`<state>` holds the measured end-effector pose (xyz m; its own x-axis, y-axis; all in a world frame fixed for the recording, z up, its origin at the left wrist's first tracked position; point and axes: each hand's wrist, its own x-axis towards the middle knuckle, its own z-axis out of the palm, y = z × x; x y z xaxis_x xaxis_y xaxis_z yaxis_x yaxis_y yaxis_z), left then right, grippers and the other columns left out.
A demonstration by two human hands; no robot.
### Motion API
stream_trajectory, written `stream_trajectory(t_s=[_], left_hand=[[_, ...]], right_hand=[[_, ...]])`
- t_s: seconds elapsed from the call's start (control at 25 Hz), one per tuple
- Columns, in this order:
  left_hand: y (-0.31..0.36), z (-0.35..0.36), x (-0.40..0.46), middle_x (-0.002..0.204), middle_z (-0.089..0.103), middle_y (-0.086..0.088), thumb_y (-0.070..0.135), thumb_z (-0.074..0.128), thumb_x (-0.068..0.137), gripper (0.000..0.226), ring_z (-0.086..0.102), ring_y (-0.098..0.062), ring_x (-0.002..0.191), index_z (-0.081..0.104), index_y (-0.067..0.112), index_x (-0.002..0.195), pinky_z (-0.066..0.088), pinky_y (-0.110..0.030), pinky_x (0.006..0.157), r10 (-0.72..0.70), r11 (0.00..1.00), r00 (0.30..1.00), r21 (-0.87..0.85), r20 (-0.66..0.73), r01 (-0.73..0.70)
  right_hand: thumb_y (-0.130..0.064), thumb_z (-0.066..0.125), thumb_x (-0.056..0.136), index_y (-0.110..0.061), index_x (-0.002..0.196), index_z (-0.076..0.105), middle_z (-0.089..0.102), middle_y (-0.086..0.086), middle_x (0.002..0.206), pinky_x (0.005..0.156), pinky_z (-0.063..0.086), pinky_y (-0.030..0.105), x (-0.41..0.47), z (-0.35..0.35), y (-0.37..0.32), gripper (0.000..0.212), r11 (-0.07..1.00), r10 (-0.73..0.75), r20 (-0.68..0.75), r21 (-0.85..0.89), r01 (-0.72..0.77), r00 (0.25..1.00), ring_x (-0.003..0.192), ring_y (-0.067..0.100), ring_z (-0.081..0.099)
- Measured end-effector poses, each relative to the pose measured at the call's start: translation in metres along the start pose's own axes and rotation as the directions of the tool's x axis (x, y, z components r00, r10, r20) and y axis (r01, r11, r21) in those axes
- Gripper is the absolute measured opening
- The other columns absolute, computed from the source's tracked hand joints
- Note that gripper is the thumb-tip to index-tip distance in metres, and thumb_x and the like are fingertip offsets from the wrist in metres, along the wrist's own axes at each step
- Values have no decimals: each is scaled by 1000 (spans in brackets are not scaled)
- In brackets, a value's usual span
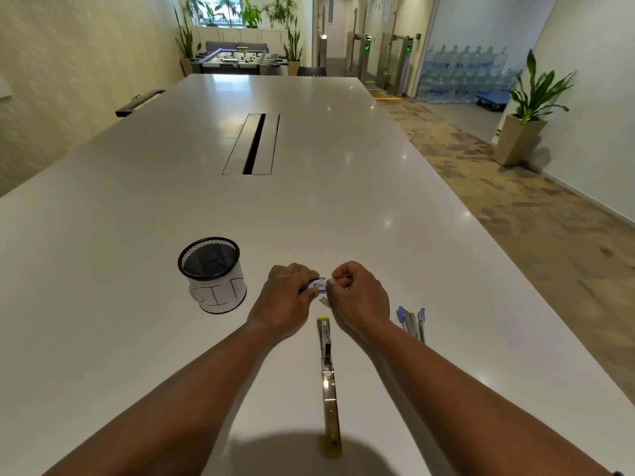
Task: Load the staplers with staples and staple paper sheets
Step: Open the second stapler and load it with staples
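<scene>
My left hand (pixel 287 297) grips a small blue and white staple box (pixel 318 286) just above the table. My right hand (pixel 355 293) is closed at the box's right end, fingertips pinched on something small that I cannot make out. A tiny pale scrap (pixel 324 301) lies under the hands. A yellow stapler (pixel 329 383) lies swung fully open in a long line on the table between my forearms. A blue stapler (pixel 412 322), also opened, lies to the right of my right wrist. No paper sheets are in view.
A black mesh pen cup (pixel 213 273) with a white paper label stands left of my left hand. The long white table (pixel 309 201) has a cable slot (pixel 254 144) at its middle. The table's right edge drops to carpeted floor.
</scene>
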<state>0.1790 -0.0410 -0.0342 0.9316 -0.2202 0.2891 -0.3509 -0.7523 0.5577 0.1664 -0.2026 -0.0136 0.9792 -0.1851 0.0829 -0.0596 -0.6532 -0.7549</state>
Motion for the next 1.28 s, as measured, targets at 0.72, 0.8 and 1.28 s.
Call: stream_trajectory(t_s=[0.72, 0.8, 1.28], left_hand=[[12, -5, -11, 127, 53, 11, 20, 61, 98, 34, 35, -6, 117, 65, 19, 133, 32, -19, 94, -47, 998, 998, -54, -51, 44], [12, -4, -16, 113, 53, 18, 18, 60, 97, 29, 41, -6, 110, 69, 24, 124, 36, -18, 91, 4, 998, 999, -64, -52, -7], [27, -9, -68, 100, 68, 24, 32, 56, 99, 21, 53, -2, 102, 74, 34, 109, 39, -14, 88, 187, 981, 979, -35, -85, -190]], right_hand=[[-28, 77, 82, -25, 72, 69, 57, -11, 80, 66, 42, 22, -20, -16, 15, 13, 981, -192, 109, 4, 192, 975, 72, 5, 52], [-27, 74, 83, -28, 71, 66, 58, -11, 80, 67, 47, 25, -31, -17, 16, 15, 981, -196, 91, 14, 196, 976, 74, 5, 55], [-37, 69, 88, -45, 73, 63, 68, -12, 88, 79, 53, 32, -70, -31, 15, 18, 972, -236, 137, 34, 233, 962, 85, 6, 63]])
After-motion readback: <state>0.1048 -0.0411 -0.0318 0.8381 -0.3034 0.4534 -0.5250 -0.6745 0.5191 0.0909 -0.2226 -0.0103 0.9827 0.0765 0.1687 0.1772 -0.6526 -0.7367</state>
